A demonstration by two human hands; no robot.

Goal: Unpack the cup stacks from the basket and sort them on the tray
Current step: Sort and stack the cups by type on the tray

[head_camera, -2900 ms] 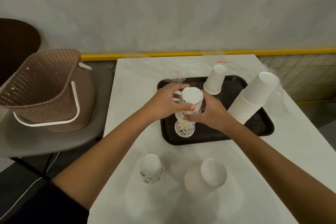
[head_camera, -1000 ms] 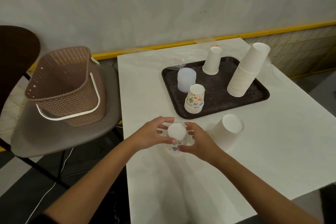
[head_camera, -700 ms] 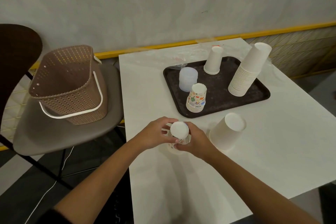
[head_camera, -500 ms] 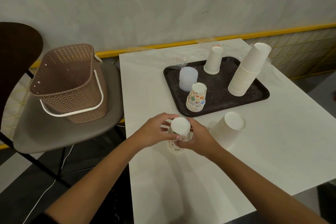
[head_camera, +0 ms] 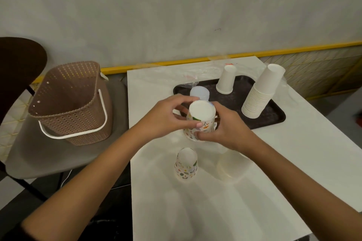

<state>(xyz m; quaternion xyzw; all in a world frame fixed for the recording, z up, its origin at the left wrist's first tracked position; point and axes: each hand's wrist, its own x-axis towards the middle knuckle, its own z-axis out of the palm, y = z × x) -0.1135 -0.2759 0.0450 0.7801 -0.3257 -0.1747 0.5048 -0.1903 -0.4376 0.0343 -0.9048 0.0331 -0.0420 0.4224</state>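
The left hand [head_camera: 164,117] and right hand [head_camera: 225,129] both grip the printed cup stack [head_camera: 201,121], fingers curled round its wall from opposite sides. The stack is held above the table [head_camera: 195,211], at the near left corner of the tray [head_camera: 274,115]. It is inverted: base up, rims down, long axis near vertical with the top tilted slightly towards the camera.

A second printed stack [head_camera: 186,164] stands inverted just inside the table's left edge. Bare tabletop extends from there to the near edge. The tray's right half carries a leaning tall white stack [head_camera: 260,92]. The basket [head_camera: 70,101] sits on a chair [head_camera: 58,156] beside the table.
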